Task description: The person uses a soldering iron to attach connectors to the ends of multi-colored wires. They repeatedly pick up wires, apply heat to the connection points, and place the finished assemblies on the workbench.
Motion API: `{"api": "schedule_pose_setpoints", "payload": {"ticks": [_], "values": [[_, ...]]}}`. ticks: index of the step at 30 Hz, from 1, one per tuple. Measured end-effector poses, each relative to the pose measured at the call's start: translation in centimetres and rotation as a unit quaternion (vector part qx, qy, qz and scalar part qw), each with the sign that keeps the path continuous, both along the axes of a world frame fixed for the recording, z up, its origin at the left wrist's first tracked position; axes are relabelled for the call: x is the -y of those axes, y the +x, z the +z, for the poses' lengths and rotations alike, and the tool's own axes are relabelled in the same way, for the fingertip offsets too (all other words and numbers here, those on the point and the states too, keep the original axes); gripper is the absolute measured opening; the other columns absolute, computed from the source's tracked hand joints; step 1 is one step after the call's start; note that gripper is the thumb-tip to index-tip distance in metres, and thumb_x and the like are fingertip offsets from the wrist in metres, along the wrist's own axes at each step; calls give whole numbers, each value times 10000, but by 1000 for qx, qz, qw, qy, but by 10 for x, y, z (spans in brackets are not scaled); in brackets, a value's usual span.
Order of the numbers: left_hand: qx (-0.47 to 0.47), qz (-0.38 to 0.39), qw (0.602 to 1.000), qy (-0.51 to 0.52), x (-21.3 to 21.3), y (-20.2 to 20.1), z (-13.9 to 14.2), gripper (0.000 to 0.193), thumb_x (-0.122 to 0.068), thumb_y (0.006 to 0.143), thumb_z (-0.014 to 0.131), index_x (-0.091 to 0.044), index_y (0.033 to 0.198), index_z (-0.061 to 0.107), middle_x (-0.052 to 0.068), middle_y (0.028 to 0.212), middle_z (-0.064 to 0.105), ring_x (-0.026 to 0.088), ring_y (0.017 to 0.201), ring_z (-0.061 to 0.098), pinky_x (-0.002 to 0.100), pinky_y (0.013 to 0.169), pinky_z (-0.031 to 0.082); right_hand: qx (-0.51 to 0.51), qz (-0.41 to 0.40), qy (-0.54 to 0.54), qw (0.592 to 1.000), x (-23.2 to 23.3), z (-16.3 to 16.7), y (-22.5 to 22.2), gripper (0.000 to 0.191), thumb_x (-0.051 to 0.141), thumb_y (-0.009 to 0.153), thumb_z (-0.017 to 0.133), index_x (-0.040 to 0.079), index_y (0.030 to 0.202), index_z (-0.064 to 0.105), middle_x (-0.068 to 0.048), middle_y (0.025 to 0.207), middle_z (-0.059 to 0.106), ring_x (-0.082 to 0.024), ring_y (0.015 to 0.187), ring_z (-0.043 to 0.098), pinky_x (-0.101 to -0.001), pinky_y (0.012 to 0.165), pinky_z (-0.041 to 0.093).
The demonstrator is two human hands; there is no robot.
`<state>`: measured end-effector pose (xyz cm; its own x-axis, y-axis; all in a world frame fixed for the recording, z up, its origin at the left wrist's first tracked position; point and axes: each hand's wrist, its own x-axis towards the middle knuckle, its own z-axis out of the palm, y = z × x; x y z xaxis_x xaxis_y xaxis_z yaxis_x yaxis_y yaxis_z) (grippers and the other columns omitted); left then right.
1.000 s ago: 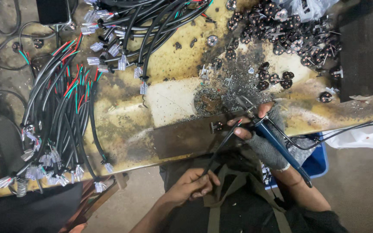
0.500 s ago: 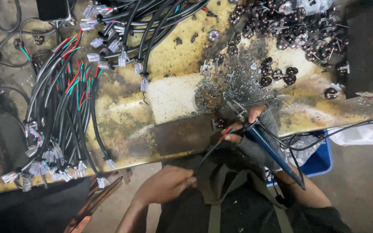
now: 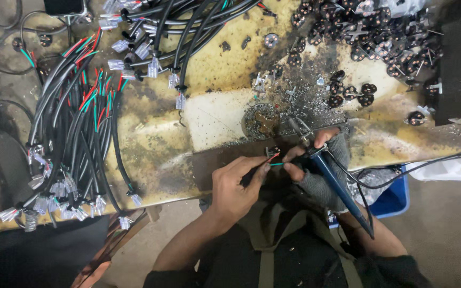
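My only view comes from the head camera, looking almost straight down and close onto the stained workbench [image 3: 220, 114], which fills the upper frame, with my own arms and lap along the bottom edge.

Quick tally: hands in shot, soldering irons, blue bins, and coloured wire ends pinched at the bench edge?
Hands: 2, left hand and gloved right hand
Soldering iron: 1
Blue bin: 1
Wire ends: 2, red wire, green wire
Total: 6
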<state>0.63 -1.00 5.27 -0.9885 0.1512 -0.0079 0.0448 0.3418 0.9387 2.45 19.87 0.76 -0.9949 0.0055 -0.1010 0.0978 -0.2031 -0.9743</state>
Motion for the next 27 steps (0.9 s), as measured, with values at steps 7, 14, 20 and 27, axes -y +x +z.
{"api": "schedule_pose_setpoints", "payload": {"ticks": [7,14,20,27], "values": [[47,-14,998,37,0,1,-3,152,-139,1020,701,-16,1103,734,137,937,755,230,798,776,310,680,567,-156,27,222,962,7,-24,15,586,-5,856,790,99,1131,284,-86,960,697,-130,899,719,-248,775,537],[-233,-4,950,-208,-3,16,-12,336,-40,910,702,-75,1242,739,69,920,682,215,752,681,324,667,558,-53,-24,141,988,10,-37,13,560,-26,894,806,95,1121,309,-100,922,712,-142,874,725,-254,761,555],[-277,-18,907,-316,-4,24,-16,397,-50,868,707,-69,1264,744,49,922,676,187,689,631,310,617,540,-62,-20,93,994,14,-16,6,541,-49,916,776,104,1141,308,-95,935,714,-137,890,713,-258,795,557],[-5,50,998,24,-10,22,-19,155,-89,948,782,-10,1078,750,92,867,700,167,727,668,279,639,512,-59,50,213,974,8,1,4,572,-43,888,786,90,1140,290,-73,911,732,-115,875,634,-283,886,446]]}}
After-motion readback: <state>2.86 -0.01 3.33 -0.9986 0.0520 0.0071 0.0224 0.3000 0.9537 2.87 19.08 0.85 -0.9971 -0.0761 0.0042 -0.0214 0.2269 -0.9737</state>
